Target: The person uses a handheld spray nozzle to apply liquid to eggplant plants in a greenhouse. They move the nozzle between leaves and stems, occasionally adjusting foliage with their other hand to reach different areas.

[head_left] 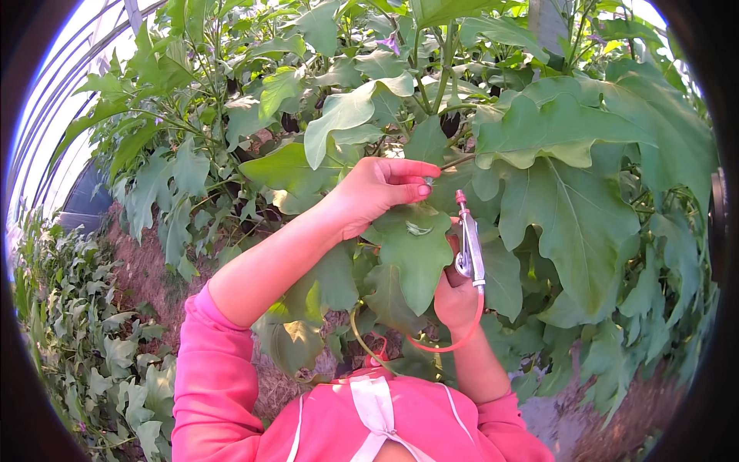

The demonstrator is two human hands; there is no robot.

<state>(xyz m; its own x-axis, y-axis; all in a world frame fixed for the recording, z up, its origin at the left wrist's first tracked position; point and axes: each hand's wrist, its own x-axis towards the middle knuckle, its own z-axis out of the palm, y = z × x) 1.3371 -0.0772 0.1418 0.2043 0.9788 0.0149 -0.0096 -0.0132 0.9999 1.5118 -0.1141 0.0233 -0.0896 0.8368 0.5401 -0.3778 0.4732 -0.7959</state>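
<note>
Between the thumb and forefinger of my left hand (388,186), at the middle of the head view, a small pale piece, perhaps plant matter, is pinched. My right hand (456,291) is closed around a metal hand sprayer (474,251) with a pink nozzle tip pointing up, just right of the left fingertips. A red tube (462,345) runs from the sprayer's lower end and curves down to the left. Below the left hand, a small pale, curled piece (418,229) lies on a broad eggplant leaf (415,263).
Dense eggplant plants (568,202) fill the front and right, with dark fruits (450,123) among the stems and a purple flower (391,43) above. Bare soil (147,271) runs at the left beside another row of plants (109,346). Curved greenhouse ribs (63,86) stand at the upper left.
</note>
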